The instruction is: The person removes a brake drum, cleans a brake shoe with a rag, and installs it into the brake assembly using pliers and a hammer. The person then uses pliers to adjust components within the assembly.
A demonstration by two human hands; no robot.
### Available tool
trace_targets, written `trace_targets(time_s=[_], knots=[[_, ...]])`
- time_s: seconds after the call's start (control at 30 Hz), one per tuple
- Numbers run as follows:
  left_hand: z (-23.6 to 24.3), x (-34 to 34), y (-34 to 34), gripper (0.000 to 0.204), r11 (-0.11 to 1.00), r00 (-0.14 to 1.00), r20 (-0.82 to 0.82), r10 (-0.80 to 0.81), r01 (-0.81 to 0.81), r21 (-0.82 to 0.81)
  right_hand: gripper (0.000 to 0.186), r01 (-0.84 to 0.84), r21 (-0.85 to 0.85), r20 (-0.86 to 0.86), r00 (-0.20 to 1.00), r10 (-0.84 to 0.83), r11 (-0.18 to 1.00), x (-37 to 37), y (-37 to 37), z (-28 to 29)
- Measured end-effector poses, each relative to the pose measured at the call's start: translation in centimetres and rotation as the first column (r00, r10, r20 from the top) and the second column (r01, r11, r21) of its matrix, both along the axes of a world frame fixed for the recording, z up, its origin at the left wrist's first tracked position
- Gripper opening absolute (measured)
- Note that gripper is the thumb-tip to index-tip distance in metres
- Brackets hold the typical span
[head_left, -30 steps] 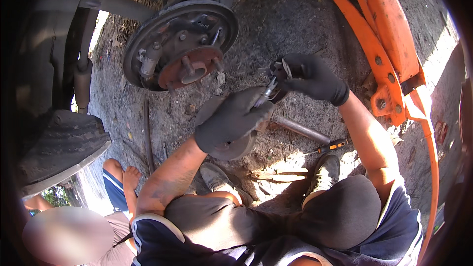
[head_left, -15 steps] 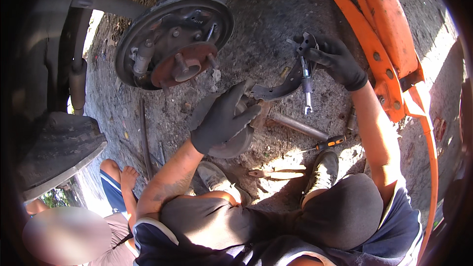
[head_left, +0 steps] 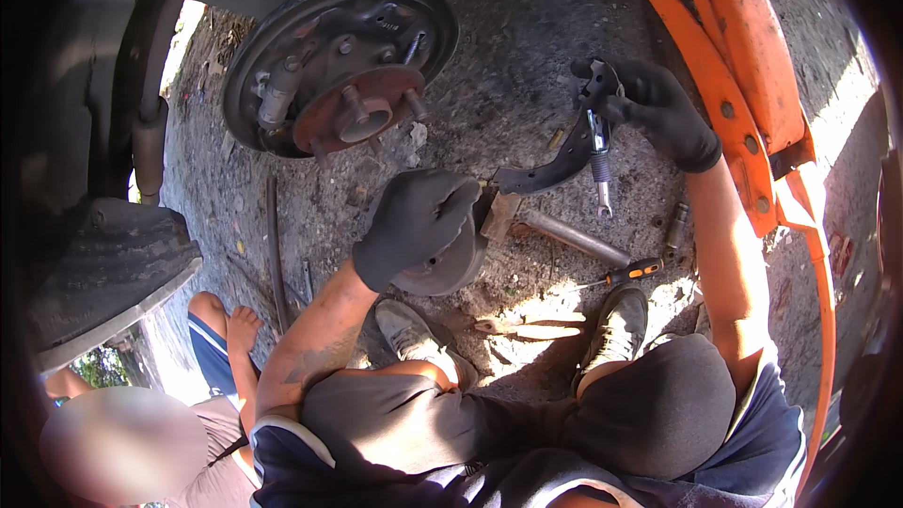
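Shoe (head_left: 550, 175) + rod (head_left: 600, 166) in R hand (head_left: 663, 113)

I record the brake shoe (head_left: 547, 176) black, the adjuster (head_left: 600, 166) silver, the hub flange (head_left: 384, 94) rust-red, the jack (head_left: 752, 47) orange, the screwdriver handle (head_left: 642, 270) black-and-orange, and the gloves (head_left: 419, 221) plain dark grey.
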State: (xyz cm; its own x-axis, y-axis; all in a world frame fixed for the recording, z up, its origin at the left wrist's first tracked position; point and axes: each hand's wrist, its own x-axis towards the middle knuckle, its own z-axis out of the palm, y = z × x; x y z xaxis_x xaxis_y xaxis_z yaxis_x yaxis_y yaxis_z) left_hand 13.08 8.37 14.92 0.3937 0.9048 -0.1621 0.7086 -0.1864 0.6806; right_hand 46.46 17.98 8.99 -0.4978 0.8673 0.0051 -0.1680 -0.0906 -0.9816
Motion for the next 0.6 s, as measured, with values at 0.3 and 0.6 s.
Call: trace_targets(time_s=[0.3, 0.6], knots=[[-2.7, 0.3, -0.5, 0.018, 0.988, 0.904, -0.417, 0.097, -0.038, 0.148, 0.044, -0.084, -0.062, -0.051, 0.995, 0.081, 0.994, -4.3, -1.0, 0.2], [-7.3, -6.6, -0.2, 0.018, 0.995, 0.754, -0.654, 0.064, 0.000, 0.098, 0.038, 0.130, -0.210, -0.022, 0.990, -0.137, 0.969, -7.0, -2.8, 0.8]])
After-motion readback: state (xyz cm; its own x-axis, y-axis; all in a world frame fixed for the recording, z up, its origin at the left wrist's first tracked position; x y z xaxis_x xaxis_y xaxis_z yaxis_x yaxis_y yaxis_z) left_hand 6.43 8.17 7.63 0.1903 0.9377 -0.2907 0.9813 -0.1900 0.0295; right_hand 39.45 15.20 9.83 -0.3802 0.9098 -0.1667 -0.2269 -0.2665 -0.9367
